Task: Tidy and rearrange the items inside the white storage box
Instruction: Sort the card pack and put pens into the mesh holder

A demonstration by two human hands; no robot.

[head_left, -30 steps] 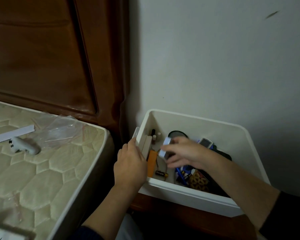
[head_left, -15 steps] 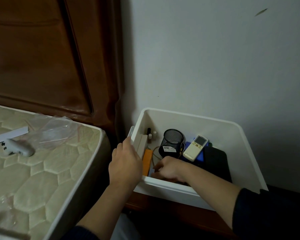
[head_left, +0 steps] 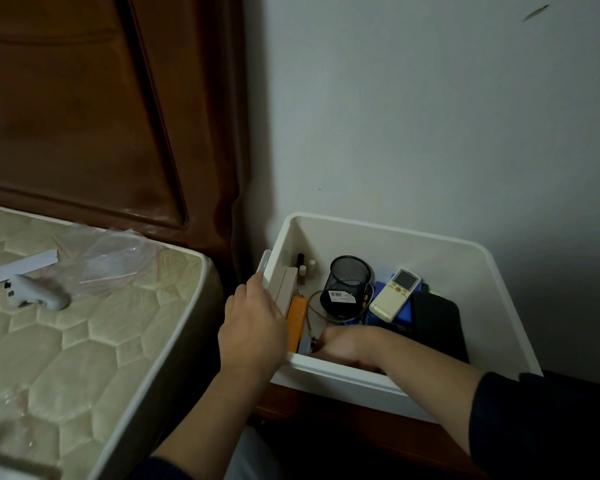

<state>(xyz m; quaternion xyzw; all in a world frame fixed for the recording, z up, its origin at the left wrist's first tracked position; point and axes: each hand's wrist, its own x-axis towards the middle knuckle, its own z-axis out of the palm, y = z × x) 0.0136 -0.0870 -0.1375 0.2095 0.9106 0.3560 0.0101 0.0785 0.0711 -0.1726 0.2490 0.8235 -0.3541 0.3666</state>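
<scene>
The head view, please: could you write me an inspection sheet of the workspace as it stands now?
Surface: white storage box on a dark wooden stand.
Job's things: black mesh pen cup, white remote control on a blue item, orange item, black case, small bottles.
Clutter: clear plastic bag, white controller, white strip on mattress.
Hands: left hand holds the box's left wall; right hand reaches into the near corner, fingers hidden.
Cables: thin cord beside the cup.
Surroundings: wooden headboard, grey wall.
</scene>
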